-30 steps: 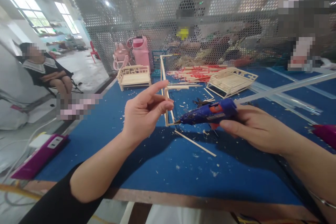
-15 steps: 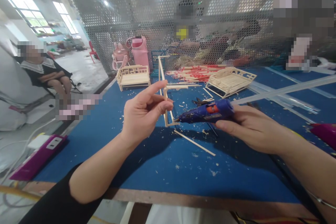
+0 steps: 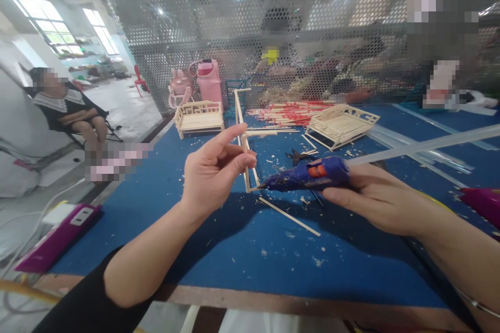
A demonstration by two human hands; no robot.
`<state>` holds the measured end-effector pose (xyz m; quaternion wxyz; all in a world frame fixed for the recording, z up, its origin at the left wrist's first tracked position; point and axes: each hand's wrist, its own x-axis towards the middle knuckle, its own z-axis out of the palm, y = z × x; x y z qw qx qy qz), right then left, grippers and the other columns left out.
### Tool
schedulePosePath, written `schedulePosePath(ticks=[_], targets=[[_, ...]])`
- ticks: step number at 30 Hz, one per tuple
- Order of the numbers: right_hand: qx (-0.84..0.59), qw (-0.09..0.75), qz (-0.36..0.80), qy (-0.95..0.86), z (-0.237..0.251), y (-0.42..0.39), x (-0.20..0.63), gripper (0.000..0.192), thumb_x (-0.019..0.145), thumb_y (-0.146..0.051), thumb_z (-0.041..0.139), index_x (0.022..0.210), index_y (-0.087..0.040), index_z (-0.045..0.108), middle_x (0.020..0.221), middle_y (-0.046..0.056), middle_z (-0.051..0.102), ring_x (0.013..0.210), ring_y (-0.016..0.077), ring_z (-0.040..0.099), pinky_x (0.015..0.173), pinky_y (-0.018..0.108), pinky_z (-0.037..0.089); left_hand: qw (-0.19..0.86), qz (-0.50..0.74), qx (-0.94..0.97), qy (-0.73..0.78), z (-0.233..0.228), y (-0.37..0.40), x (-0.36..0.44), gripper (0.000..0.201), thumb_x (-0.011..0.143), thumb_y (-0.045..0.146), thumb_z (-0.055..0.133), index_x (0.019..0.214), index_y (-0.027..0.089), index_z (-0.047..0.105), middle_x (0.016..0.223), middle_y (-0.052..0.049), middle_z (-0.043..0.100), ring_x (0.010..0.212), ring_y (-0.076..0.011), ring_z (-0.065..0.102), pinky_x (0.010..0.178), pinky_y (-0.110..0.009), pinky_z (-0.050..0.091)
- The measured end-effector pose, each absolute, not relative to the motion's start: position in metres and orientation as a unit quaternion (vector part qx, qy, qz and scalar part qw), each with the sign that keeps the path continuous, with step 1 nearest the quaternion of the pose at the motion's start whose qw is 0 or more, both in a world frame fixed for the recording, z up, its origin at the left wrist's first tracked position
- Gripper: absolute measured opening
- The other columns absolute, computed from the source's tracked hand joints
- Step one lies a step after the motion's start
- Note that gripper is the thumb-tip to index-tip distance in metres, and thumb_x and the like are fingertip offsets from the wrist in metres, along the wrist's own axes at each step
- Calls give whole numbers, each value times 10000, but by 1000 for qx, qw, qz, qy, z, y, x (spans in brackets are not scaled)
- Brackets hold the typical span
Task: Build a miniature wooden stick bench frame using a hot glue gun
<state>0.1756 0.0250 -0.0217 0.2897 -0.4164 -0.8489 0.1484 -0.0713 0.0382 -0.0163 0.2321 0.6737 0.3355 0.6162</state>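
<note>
Between thumb and fingers, my left hand (image 3: 213,174) pinches a small frame of thin wooden sticks (image 3: 240,112), held upright above the blue tabletop. My right hand (image 3: 385,197) is wrapped round a blue hot glue gun (image 3: 312,173) with a long clear glue stick (image 3: 429,145) running out of its back. The gun's nozzle meets the lower corner of the frame. One loose wooden stick (image 3: 289,217) lies on the table below the nozzle. Part of the frame is hidden behind my left fingers.
Two miniature wooden benches (image 3: 201,117) (image 3: 341,125) stand at the back, beside a pile of red-marked sticks (image 3: 292,113). Black pliers (image 3: 297,156) lie behind the gun. A purple power strip (image 3: 58,239) is at left. Pink bottles (image 3: 210,83) stand by the mesh; a person (image 3: 66,109) sits at left.
The glue gun's nozzle has shifted slightly left and down along the frame's lower stick to the corner. My left hand keeps its pinch on the frame. The view has tipped slightly.
</note>
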Motion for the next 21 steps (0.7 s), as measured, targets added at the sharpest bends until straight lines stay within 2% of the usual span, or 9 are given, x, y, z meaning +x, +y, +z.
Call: schedulePosePath(ticks=[11, 15, 18, 21], targets=[[-411, 306, 149, -846, -17, 27, 181, 309, 806, -452, 525, 949, -252, 712, 858, 50, 734, 822, 252, 674, 766, 391, 539, 247, 635, 645, 346, -15, 40, -73, 384, 704, 265, 730, 1079, 225, 657, 678, 6, 724, 577, -134, 683, 517, -205, 565], [-404, 296, 143, -854, -12, 27, 187, 307, 812, -446, 524, 931, -227, 703, 862, 42, 724, 777, 236, 662, 694, 355, 533, 246, 638, 644, 343, -15, 41, -74, 389, 712, 248, 721, 1092, 211, 646, 678, 6, 726, 572, -129, 685, 520, -196, 566], [-446, 325, 89, -829, -1, 36, 203, 311, 822, -451, 502, 884, -212, 692, 757, 36, 699, 689, 228, 638, 612, 336, 512, 246, 646, 634, 346, -13, 42, -76, 376, 703, 229, 720, 1072, 201, 649, 653, 17, 721, 565, -124, 683, 519, -190, 566], [-519, 333, -22, -787, 11, 59, 228, 332, 825, -424, 491, 1040, -230, 653, 854, 59, 705, 749, 258, 645, 645, 364, 509, 248, 647, 626, 359, -11, 42, -78, 372, 703, 241, 715, 1065, 188, 649, 627, 21, 716, 558, -130, 682, 521, -204, 575]])
